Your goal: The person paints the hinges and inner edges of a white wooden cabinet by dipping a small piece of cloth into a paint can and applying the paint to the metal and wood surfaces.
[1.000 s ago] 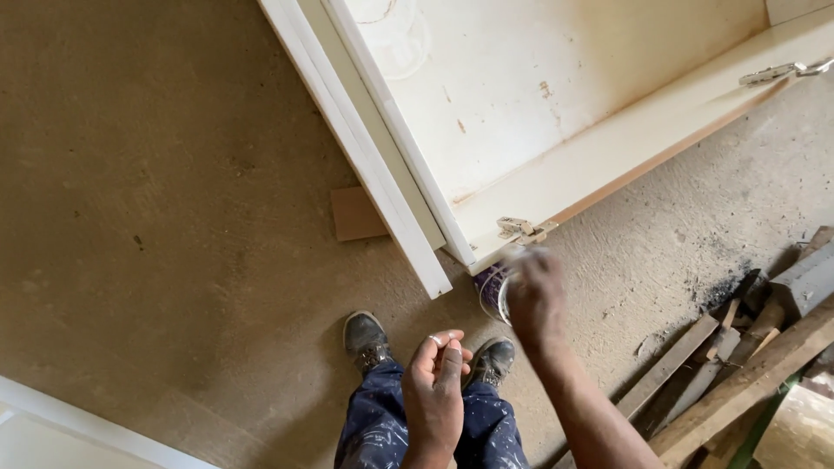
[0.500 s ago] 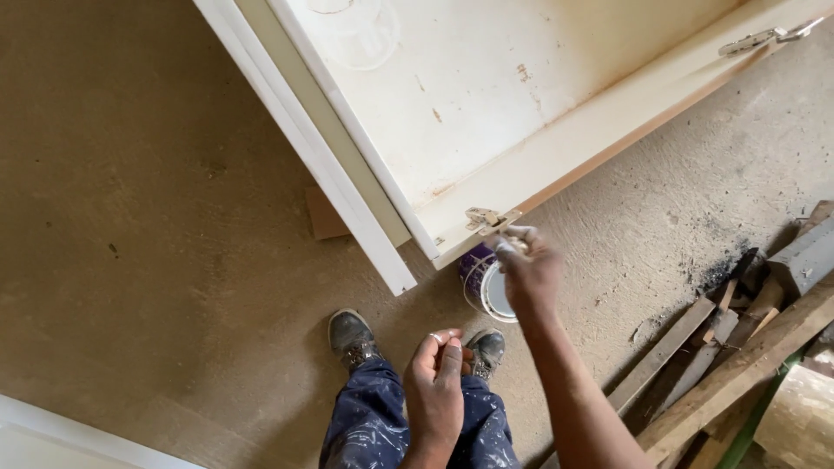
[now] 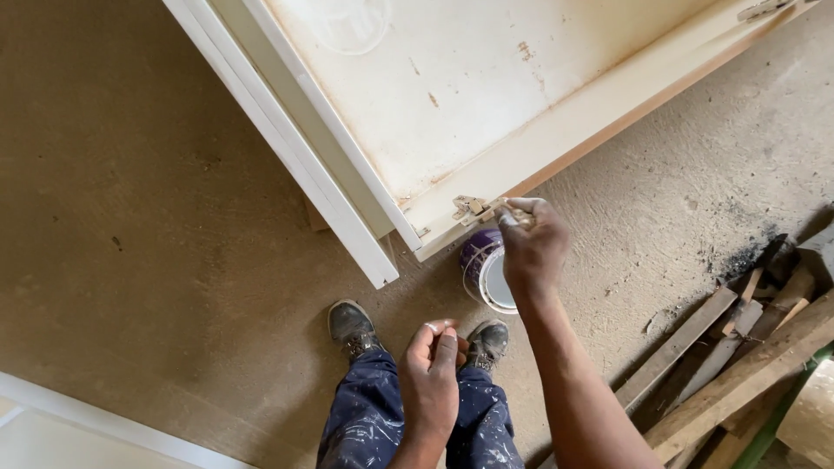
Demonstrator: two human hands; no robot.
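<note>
1. The place was a building or renovation site, a room under work and not a furnished one.
2. The floor (image 3: 130,217) was bare, rough, dusty concrete with dark soot-like marks at the right.
3. A cream-painted cabinet (image 3: 486,95) with worn, stained paint and a metal hinge (image 3: 472,208) lay at the far side.
4. A small purple paint tin (image 3: 486,269) stood on the floor near the cabinet's corner.
5. Scrap timber offcuts (image 3: 738,347) lay piled at the near right.
6. The person's trousers (image 3: 373,417) were spattered with paint, above worn work shoes (image 3: 350,323).
</note>
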